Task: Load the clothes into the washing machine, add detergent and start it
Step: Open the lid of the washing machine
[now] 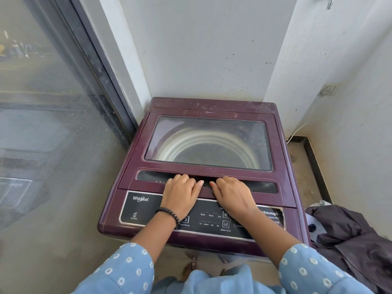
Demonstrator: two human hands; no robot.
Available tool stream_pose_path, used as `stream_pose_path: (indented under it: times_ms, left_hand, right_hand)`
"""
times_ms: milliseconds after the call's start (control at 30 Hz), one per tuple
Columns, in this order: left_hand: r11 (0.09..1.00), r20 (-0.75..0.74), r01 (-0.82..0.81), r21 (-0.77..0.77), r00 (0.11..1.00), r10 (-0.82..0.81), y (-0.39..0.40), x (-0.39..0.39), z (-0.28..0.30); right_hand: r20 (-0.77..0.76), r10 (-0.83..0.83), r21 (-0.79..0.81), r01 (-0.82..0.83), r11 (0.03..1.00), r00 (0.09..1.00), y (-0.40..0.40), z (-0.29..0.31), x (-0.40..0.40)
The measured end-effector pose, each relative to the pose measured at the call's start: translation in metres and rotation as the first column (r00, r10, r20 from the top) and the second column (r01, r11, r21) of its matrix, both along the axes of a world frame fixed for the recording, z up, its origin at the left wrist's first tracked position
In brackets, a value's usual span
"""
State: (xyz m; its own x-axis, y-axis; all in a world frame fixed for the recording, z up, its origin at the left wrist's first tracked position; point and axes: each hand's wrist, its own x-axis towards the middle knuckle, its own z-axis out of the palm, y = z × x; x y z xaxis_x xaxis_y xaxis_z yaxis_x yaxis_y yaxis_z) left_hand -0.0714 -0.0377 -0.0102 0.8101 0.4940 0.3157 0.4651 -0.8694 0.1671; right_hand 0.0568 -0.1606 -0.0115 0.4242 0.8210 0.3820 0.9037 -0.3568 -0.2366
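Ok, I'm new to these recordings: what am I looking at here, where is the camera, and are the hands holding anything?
This is one picture from a camera worn on a person's head, looking down. Below stands a maroon top-loading washing machine with its glass-windowed lid closed; the drum beneath looks empty. The left hand, with a black bead bracelet at its wrist, and the right hand have fingers curled into the lid's front handle recess, a grip suited to lifting it. Neither holds anything loose. A pile of dark clothes waits at the machine's right.
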Motion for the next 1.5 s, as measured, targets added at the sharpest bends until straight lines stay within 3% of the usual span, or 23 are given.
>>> stream_pose_path:
  times_ms: [233, 433, 600, 800, 933, 1033, 1500]
  left_hand:
    - [0.991, 0.046, 0.089, -0.098, 0.995, -0.085, 0.006, -0.005, 0.042]
    - [0.955, 0.007, 0.209, -0.210, 0.977, -0.212, 0.021, -0.004, 0.106]
    - [0.972, -0.099, 0.230, -0.048, 0.967, -0.234, 0.031, 0.002, 0.135]
    - [0.979, 0.047, 0.143, 0.148, 0.987, -0.151, 0.034, 0.012, 0.141]
    - [0.973, 0.198, 0.081, 0.214, 0.972, -0.124, 0.036, 0.019, 0.143]
    - [0.969, 0.228, 0.030, 0.244, 0.970, -0.087, 0.039, 0.031, 0.148]
    - [0.898, 0.366, -0.056, 0.436, 0.923, -0.120, 0.071, 0.094, 0.166]
  right_hand:
    - [-0.139, -0.015, -0.083, 0.004, 0.997, 0.990, -0.006, 0.049, 0.002]
    - [-0.104, 0.050, -0.171, -0.067, 0.983, 0.993, -0.010, 0.108, 0.009]
    - [0.048, 0.054, -0.048, -0.051, 0.998, 0.997, -0.004, 0.133, 0.018]
    - [0.228, -0.049, 0.201, 0.002, 0.980, 0.972, 0.000, 0.136, 0.019]
    - [0.256, -0.064, 0.347, -0.030, 0.937, 0.964, 0.010, 0.137, 0.018]
    - [0.251, -0.028, 0.439, -0.088, 0.894, 0.967, 0.020, 0.142, 0.023]
    - [0.352, -0.020, 0.569, -0.197, 0.798, 0.936, 0.063, 0.168, 0.075]
